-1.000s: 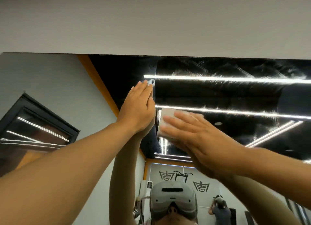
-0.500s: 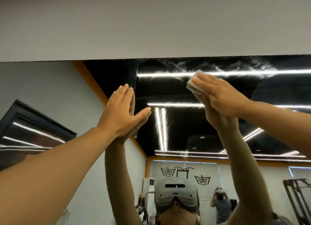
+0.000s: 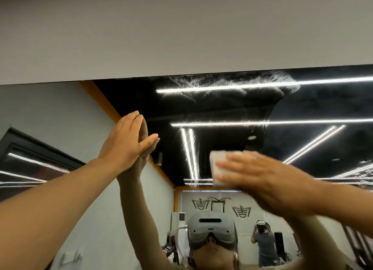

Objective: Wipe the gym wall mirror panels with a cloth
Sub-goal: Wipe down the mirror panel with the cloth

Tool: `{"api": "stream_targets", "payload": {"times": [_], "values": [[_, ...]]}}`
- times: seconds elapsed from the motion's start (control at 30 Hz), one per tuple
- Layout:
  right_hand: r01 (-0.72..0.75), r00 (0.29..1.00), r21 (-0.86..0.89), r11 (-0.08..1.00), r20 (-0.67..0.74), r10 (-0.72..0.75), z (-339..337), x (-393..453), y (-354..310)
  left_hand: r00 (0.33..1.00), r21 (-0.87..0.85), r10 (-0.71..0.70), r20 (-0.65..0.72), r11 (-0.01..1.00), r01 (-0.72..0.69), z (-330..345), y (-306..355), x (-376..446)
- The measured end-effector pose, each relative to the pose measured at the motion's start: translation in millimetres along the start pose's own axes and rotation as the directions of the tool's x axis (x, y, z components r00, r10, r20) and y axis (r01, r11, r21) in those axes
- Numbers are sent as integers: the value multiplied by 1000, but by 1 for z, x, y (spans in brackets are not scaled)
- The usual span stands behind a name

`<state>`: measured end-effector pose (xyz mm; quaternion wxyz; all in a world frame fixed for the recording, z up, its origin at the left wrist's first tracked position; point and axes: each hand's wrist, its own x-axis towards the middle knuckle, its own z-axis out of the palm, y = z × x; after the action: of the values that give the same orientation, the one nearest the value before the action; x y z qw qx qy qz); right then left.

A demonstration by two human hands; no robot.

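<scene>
The right hand [image 3: 260,178] lies flat with its fingers straight and slightly spread, pointing toward the left hand, and presses a white folded cloth [image 3: 217,166] against the mirror [image 3: 232,108]. Most of the cloth sits under the fingers; its exposed edge juts out past the fingertips, with the visible short side running roughly up and down. The hand is blurred, so the thumb's position cannot be told. The right forearm comes in from the lower right, reaching up and across.

Well apart from the cloth, the left hand [image 3: 125,142] is raised with its palm flat on the glass, fingers straight and held together pointing upward, thumb angled out toward the right hand. It holds nothing. The left forearm rises steeply from the lower left corner.

Above both hands, whitish wipe streaks [image 3: 222,83] smear the glass just under the mirror's top edge, where a grey wall [image 3: 181,31] begins. Below the hands the reflection shows a person wearing a grey headset [image 3: 212,227].
</scene>
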<state>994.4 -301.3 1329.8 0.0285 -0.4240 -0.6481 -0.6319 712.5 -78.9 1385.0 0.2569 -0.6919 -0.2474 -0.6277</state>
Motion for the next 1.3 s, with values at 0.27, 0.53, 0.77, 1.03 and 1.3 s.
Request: {"api": "stream_targets", "payload": {"times": [0.27, 0.53, 0.77, 1.03, 1.3], "values": [[-514, 800, 242, 823, -211, 562, -15, 23, 78, 1000, 22, -21, 5, 1000, 21, -3, 8, -4], [-211, 975, -43, 976, -72, 208, 6, -82, -29, 998, -23, -60, 16, 998, 61, 1, 10, -4], [-344, 927, 153, 926, -102, 361, -9, -58, 36, 990, -26, -143, 12, 989, 143, 7, 23, 0], [-752, 576, 229, 618, -226, 786, -32, 44, 170, 989, -7, -140, -39, 990, 140, 14, 24, -3], [-564, 676, 288, 774, -378, 633, 3, -22, 79, 989, 21, -141, -38, 990, 142, 19, 17, 3]]}}
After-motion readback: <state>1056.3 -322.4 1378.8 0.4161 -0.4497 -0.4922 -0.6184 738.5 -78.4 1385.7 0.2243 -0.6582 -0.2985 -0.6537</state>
